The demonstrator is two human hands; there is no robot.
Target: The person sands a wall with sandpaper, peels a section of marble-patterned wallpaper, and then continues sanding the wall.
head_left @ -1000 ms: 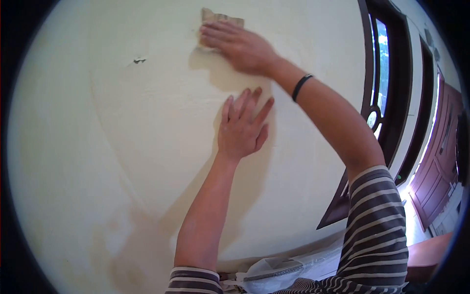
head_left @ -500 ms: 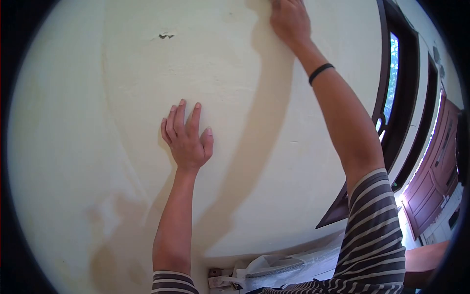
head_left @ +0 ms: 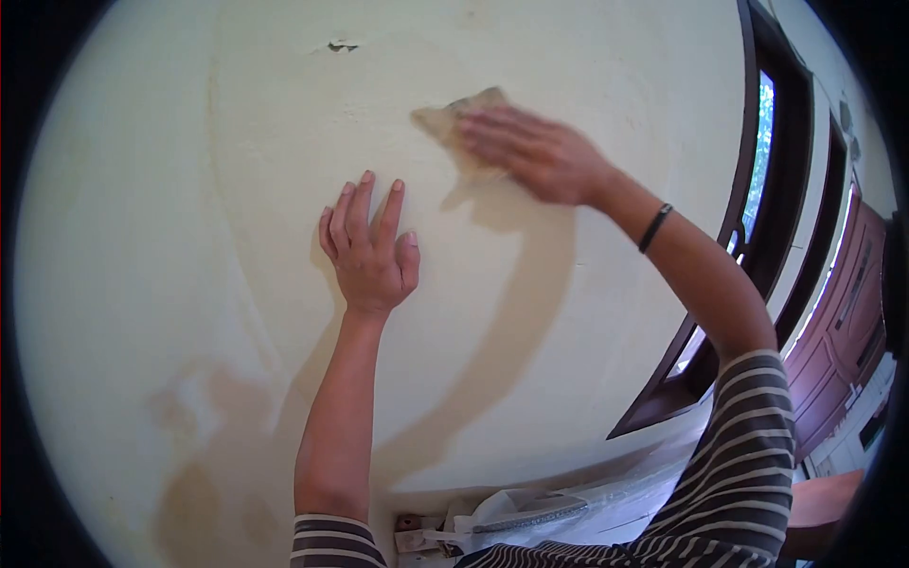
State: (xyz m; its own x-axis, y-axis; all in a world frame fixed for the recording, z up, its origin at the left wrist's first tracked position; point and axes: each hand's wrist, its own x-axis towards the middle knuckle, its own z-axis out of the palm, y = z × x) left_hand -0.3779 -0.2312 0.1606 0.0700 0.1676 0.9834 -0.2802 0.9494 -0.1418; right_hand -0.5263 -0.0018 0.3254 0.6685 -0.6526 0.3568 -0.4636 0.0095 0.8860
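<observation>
My left hand (head_left: 367, 256) lies against the cream wall (head_left: 275, 133), its fingers apart and nothing in it. Higher up and to the right, my right hand (head_left: 535, 156) presses a tan, stiff-edged piece of sandpaper (head_left: 437, 121) to the wall. The fingers are blurred by motion and cover part of the sheet; its pointed corners stick out at the left and top. A dark band (head_left: 654, 228) is on the right wrist. Above my left hand the wall has a small chipped spot (head_left: 342, 45).
A dark-framed window (head_left: 795, 123) stands to the right, with a reddish-brown door (head_left: 843, 312) beyond it. Below the wall, clear plastic sheeting (head_left: 606, 497) covers things near my body. Shadows of my arms fall across the wall.
My right hand has come down and left from the top edge, bringing the sandpaper into view. My left hand stays on the wall; the view has shifted slightly.
</observation>
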